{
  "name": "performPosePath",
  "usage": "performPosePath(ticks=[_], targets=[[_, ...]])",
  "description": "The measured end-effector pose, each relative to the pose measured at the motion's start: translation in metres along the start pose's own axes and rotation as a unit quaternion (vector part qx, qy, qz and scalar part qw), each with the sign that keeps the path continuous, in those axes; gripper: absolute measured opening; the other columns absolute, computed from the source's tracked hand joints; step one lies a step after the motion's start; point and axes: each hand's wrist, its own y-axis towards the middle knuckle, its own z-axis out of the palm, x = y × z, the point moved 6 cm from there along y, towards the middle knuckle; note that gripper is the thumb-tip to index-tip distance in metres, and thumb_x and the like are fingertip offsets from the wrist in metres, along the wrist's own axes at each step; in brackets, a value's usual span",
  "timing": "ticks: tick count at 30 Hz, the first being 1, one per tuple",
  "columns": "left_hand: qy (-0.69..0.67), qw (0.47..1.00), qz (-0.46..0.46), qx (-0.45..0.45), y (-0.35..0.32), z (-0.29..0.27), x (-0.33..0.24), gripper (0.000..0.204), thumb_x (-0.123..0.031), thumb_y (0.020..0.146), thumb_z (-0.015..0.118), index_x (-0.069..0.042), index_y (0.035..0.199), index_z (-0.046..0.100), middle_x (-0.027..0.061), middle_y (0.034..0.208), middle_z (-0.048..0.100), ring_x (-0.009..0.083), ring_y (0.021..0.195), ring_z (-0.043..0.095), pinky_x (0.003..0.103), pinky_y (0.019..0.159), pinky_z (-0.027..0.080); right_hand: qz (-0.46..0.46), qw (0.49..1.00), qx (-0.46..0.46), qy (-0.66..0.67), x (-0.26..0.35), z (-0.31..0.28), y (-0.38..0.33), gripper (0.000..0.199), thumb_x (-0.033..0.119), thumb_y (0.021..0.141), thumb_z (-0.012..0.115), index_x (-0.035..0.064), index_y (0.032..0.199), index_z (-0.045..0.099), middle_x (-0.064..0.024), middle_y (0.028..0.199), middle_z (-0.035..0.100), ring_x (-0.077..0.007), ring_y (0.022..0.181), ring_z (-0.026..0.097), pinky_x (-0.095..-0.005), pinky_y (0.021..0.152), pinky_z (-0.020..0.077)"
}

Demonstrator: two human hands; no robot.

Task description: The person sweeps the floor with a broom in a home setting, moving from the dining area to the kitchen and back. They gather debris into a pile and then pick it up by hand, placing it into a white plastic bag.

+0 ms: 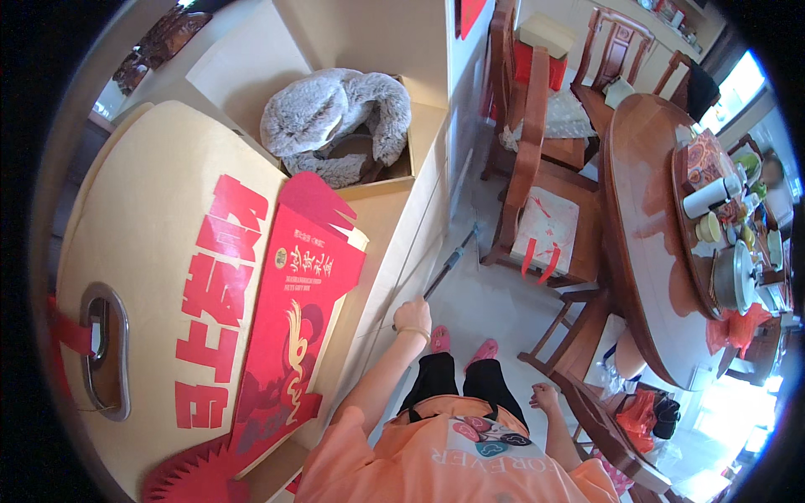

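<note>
My left hand (pixel 412 316) is closed round a long-handled pole (pixel 444 271), dark with a paler bluish far end. The pole slants down and away to the floor, by the foot of a pale wall and a chair; what kind of head it has is too small to tell. A bracelet circles my left wrist. Beside my body hangs my right hand (pixel 545 397), its fingers loosely bent and apart with nothing visible in them. It is nearest to a wooden chair (pixel 579 369) on the right.
At left, a large cream gift box (pixel 159 218) with red decoration stands on a pale cabinet. Behind it, a grey plush piece (pixel 314 109) lies in an open box. On the right is a round wooden table (pixel 633 176) laden with dishes; a chair holds a white bag (pixel 547 226).
</note>
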Motion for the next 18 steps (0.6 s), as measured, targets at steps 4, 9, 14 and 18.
performPosePath(ticks=[4, 9, 14, 18], targets=[[-0.043, 0.999, 0.0, 0.031, -0.045, 0.018, 0.016, 0.017, -0.013, 0.085, 0.044, -0.006, 0.093, 0.058, 0.0154, 0.08, 0.065, 0.029, 0.076, 0.065, 0.039, 0.065, 0.053, -0.014, 1.0, 0.0, 0.001, -0.027, 0.006, -0.01, 0.025, 0.019, 0.086, 0.051, 0.0006, 0.1, 0.059, -0.0133, 0.07, 0.06, -0.0205, 0.053, 0.062, -0.0317, 0.045, 0.052], [-0.079, 0.993, -0.033, 0.081, -0.125, 0.046, 0.037, 0.022, -0.012, 0.086, 0.04, -0.005, 0.095, 0.059, 0.0173, 0.085, 0.065, 0.0334, 0.081, 0.063, 0.044, 0.07, 0.05, -0.026, 0.997, 0.033, -0.06, -0.043, 0.005, -0.013, 0.025, 0.018, 0.086, 0.05, 0.0002, 0.101, 0.059, -0.013, 0.068, 0.059, -0.0214, 0.054, 0.061, -0.0327, 0.046, 0.0522], [-0.124, 0.984, -0.078, 0.105, -0.215, 0.082, 0.037, 0.02, -0.017, 0.084, 0.047, -0.007, 0.098, 0.058, 0.0185, 0.084, 0.064, 0.0368, 0.08, 0.062, 0.046, 0.071, 0.048, -0.12, 0.991, 0.033, -0.051, -0.059, -0.016, -0.013, 0.026, 0.021, 0.087, 0.049, 0.0003, 0.1, 0.059, -0.0128, 0.068, 0.06, -0.0199, 0.054, 0.061, -0.0316, 0.046, 0.0506], [-0.137, 0.98, -0.107, 0.092, -0.301, 0.107, 0.034, 0.023, -0.022, 0.081, 0.054, -0.011, 0.101, 0.059, 0.0175, 0.084, 0.064, 0.0362, 0.079, 0.061, 0.045, 0.071, 0.048, -0.149, 0.976, 0.057, -0.149, -0.11, -0.038, -0.025, 0.027, 0.021, 0.088, 0.049, 0.0011, 0.103, 0.058, -0.0126, 0.075, 0.059, -0.019, 0.058, 0.061, -0.0307, 0.05, 0.0518]])
